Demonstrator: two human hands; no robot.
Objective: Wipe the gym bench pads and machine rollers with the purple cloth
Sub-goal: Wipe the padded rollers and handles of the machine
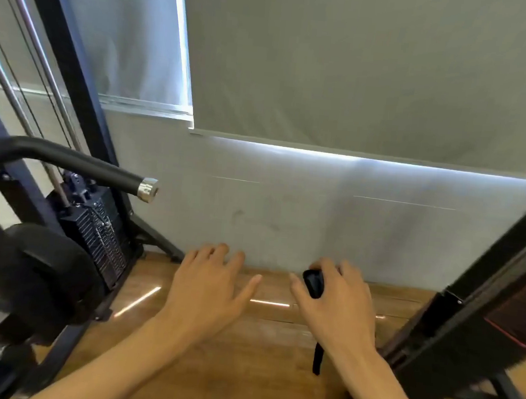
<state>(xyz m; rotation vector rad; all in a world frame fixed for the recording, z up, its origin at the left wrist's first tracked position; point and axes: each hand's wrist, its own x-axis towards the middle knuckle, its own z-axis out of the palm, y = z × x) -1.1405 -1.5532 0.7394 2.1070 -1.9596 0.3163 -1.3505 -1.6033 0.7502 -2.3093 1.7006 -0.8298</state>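
Observation:
My left hand [208, 285] is held out over the wooden floor with its fingers spread and nothing in it. My right hand [336, 304] grips a small black device [313, 282] between thumb and fingers; a black strap [317, 358] hangs below the wrist. At the left stands a weight machine with black padded rollers [48, 271] and a black foam-covered handle bar [68, 158] with a silver end cap. No purple cloth is in view.
The machine's weight stack [99, 232] and dark frame post [73, 65] fill the left side. Another black machine frame [482, 298] slants up the right edge. A grey wall with window blinds [362, 65] faces me, with wooden floor [241, 356] below.

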